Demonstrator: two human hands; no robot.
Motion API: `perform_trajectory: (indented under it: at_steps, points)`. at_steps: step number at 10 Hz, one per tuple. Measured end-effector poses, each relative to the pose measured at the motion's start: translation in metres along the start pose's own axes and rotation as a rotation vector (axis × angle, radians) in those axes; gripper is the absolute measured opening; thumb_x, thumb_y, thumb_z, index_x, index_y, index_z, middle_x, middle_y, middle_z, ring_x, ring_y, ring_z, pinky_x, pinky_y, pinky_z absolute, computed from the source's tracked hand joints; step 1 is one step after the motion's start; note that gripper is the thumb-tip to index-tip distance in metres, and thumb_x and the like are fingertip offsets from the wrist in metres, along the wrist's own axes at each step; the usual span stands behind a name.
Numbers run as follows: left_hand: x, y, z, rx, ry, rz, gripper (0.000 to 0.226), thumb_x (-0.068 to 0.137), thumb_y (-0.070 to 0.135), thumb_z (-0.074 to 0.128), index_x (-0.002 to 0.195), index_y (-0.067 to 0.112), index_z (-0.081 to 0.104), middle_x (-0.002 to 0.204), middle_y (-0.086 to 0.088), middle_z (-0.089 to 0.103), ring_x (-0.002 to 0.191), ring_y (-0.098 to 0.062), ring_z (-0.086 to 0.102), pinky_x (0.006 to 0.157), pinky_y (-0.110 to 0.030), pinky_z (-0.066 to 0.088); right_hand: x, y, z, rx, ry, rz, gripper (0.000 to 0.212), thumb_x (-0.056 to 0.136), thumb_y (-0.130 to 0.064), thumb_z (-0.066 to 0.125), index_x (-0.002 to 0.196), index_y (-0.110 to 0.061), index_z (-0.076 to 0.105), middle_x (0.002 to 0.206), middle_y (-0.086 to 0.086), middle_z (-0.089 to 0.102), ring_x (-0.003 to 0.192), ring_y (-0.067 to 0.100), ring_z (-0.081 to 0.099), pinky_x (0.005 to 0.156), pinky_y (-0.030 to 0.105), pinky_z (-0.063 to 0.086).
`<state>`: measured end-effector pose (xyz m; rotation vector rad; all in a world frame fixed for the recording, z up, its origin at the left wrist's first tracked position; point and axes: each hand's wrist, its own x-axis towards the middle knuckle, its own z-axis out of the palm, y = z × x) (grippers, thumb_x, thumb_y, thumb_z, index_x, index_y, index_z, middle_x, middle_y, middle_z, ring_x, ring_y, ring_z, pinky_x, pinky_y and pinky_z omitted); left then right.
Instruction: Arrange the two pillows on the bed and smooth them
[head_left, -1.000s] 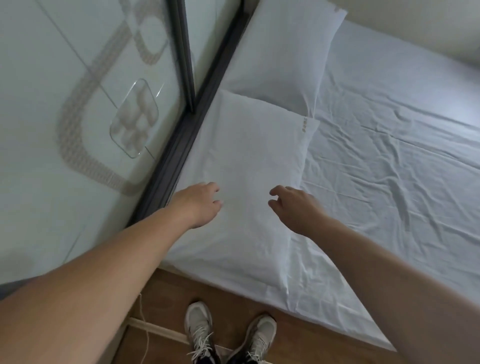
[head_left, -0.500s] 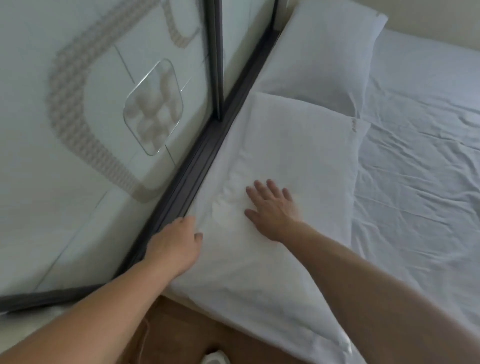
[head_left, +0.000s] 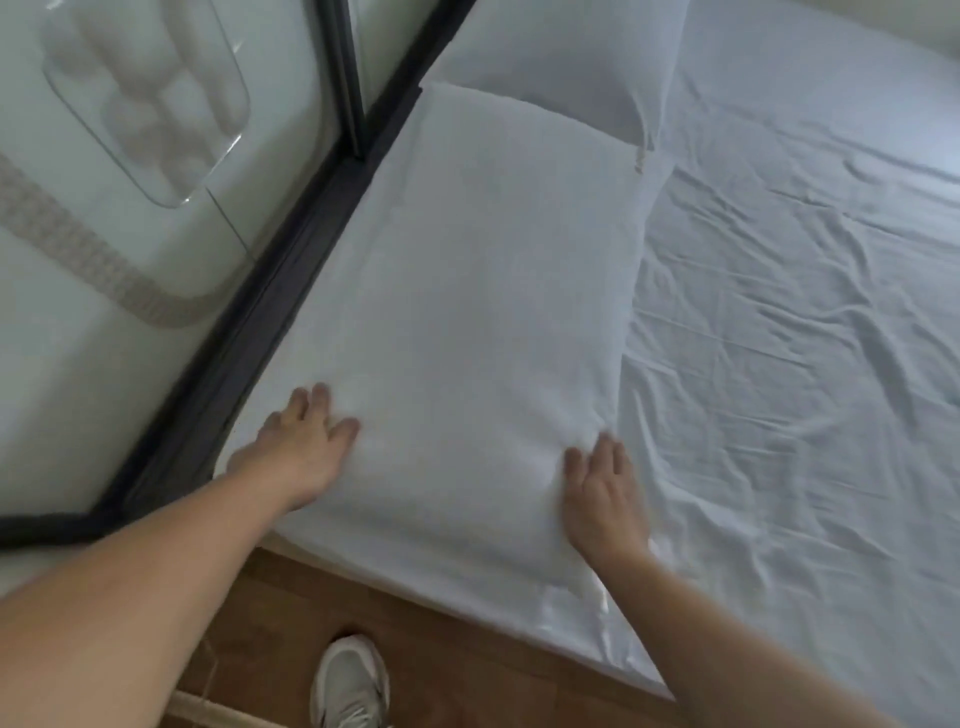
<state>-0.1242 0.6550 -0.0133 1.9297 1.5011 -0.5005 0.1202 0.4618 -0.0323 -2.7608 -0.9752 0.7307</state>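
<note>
My left hand (head_left: 301, 457) and right hand (head_left: 602, 499) press flat, fingers spread, holding nothing, on the near pillow (head_left: 483, 312) at frame centre; soft, light, best gripped at corners.

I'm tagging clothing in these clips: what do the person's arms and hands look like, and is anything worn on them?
Both forearms are bare: no sleeves in view. The left hand and right hand carry no gloves, and no watch or ring shows, though the picture is slightly blurred.
</note>
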Motion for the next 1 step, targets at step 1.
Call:
perform_trajectory:
  at_steps: [1]
  points:
    - [-0.0164, -0.0085, 0.0070, -0.011, 0.116, -0.218, 0.062, 0.094, 0.053, 0.024, 0.140, 0.012, 0.030, 0.150, -0.015, 0.035, 0.131, -0.039, 0.043, 0.101, -0.050, 0.039, -0.0346, 0.0524, -0.0031, -0.065, -0.062, 0.144, 0.043, 0.100, -0.025, 0.030, 0.135, -0.007, 0.045, 0.144, 0.025, 0.040, 0.130, 0.042, 0.037, 0.105, 0.053, 0.035]
